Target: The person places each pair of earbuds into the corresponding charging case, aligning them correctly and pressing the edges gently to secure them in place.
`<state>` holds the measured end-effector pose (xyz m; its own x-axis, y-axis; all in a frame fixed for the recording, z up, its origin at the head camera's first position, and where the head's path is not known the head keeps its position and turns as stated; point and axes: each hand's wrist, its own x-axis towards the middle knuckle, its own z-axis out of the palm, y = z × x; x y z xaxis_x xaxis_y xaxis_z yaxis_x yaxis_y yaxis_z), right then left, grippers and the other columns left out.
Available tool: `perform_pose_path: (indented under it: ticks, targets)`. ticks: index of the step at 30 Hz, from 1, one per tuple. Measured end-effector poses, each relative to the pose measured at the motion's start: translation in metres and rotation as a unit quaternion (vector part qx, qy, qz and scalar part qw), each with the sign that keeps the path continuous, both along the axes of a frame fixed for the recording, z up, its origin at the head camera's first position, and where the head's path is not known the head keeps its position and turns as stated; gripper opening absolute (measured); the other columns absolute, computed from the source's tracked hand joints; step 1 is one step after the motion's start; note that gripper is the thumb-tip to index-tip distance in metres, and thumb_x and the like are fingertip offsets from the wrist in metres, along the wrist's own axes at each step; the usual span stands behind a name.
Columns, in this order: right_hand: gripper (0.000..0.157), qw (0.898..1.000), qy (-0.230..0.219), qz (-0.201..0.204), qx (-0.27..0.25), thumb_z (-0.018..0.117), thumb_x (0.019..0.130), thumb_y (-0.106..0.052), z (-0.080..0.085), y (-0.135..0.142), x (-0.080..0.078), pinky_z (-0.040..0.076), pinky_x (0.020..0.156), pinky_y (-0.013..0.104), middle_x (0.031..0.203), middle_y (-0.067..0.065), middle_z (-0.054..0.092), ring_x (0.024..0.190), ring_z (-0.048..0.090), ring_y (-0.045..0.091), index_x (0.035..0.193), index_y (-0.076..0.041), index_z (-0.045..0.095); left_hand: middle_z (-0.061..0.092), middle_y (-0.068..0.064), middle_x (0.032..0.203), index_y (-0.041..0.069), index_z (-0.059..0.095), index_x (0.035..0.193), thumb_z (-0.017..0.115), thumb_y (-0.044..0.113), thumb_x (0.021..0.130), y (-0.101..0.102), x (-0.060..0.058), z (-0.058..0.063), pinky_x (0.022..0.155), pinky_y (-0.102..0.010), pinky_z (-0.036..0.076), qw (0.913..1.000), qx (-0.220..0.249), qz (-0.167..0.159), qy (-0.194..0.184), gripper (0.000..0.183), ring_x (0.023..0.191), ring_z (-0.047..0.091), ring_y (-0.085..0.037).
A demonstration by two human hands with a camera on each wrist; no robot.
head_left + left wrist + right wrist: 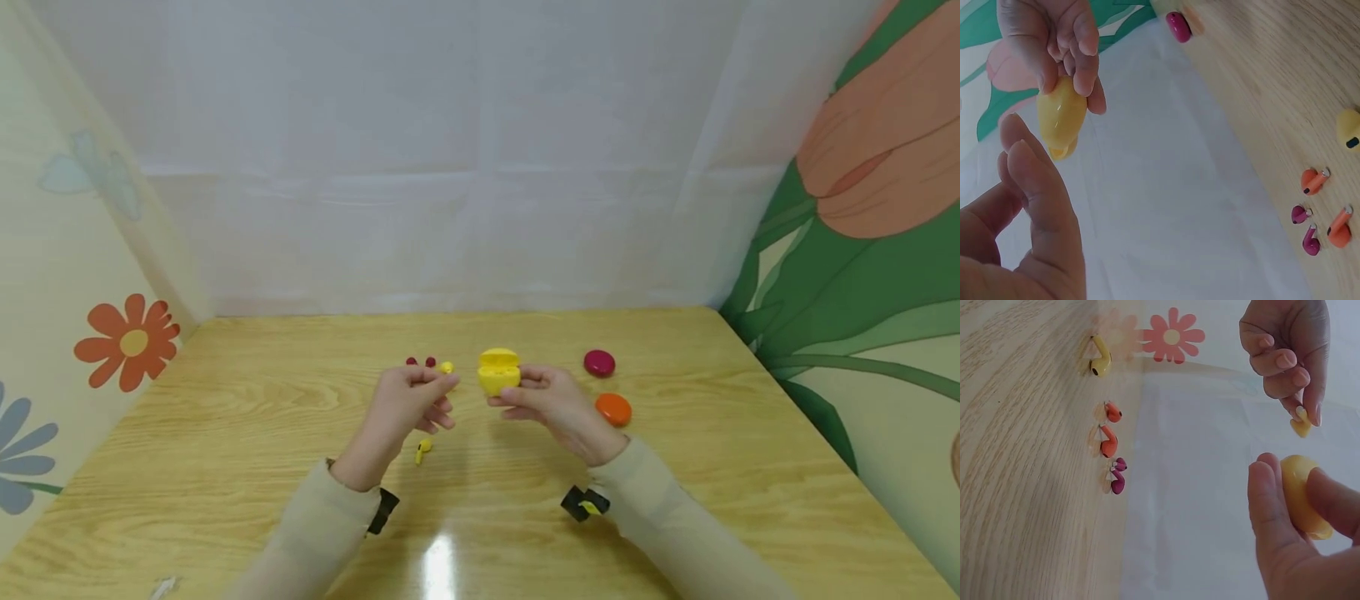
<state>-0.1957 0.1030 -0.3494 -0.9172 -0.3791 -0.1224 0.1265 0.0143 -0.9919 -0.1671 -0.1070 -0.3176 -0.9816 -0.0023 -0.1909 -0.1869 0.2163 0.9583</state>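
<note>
My left hand [405, 406] pinches a yellow earbud [1301, 425] between thumb and index fingertips, its silvery stem end upward in the right wrist view. Across a small gap to the right, my right hand [553, 406] grips a yellow earbud case [497, 381] with its lid raised. Thumb and fingers hold the case from its sides, above the table. Another yellow earbud [424, 447] lies on the table below my left hand. In the left wrist view the pinched earbud is hidden behind the fingers.
Two orange earbuds [1109, 441] and two magenta earbuds [1118, 482] lie farther back on the wooden table [262, 433]. A closed magenta case [599, 363] and a closed orange case [613, 409] sit at the right. White sheeting [465, 242] hangs behind the table.
</note>
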Motion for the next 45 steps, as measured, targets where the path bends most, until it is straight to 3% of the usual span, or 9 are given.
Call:
perform_pose_path:
  ticks: [20, 28, 35, 45]
  targets:
    - [0.041, 1.0, -0.01, -0.008, 0.001, 0.057, 0.1, -0.002, 0.004, -0.005, 0.001, 0.06, 0.083, 0.027, 0.128, 0.029, 0.063, 0.091, 0.072, 0.011, 0.135, 0.016, 0.046, 0.062, 0.002, 0.059, -0.004, 0.072, 0.097, 0.07, 0.02, 0.095, 0.025, -0.005, 0.002, 0.047, -0.02, 0.049, 0.9982, 0.022, 0.017, 0.054, 0.024, 0.047, 0.062, -0.007]
    - [0.039, 1.0, -0.005, -0.007, 0.011, 0.058, 0.099, -0.002, 0.001, -0.006, 0.0, 0.06, 0.084, 0.029, 0.128, 0.029, 0.063, 0.102, 0.073, 0.022, 0.133, 0.015, 0.049, 0.059, 0.003, 0.058, -0.004, 0.071, 0.096, 0.07, 0.019, 0.095, 0.036, -0.008, -0.002, 0.046, -0.019, 0.045, 0.9967, 0.029, 0.021, 0.073, 0.023, 0.045, 0.059, -0.005]
    - [0.042, 1.0, -0.003, -0.013, 0.007, 0.059, 0.099, -0.002, 0.002, -0.006, 0.002, 0.06, 0.083, 0.028, 0.129, 0.028, 0.063, 0.093, 0.072, 0.012, 0.135, 0.015, 0.048, 0.062, -0.001, 0.059, -0.004, 0.072, 0.094, 0.071, 0.016, 0.094, 0.043, -0.009, -0.003, 0.046, -0.021, 0.048, 0.9947, 0.008, 0.027, 0.099, 0.02, 0.044, 0.057, -0.006]
    - [0.042, 1.0, -0.002, -0.02, 0.003, 0.061, 0.099, -0.005, 0.004, -0.007, 0.004, 0.06, 0.084, 0.029, 0.13, 0.027, 0.063, 0.095, 0.072, 0.012, 0.135, 0.013, 0.049, 0.071, -0.012, 0.075, -0.002, 0.073, 0.09, 0.074, 0.015, 0.092, 0.045, -0.005, -0.004, 0.052, -0.026, 0.056, 0.9882, -0.053, 0.025, 0.142, 0.017, 0.048, 0.058, -0.008]
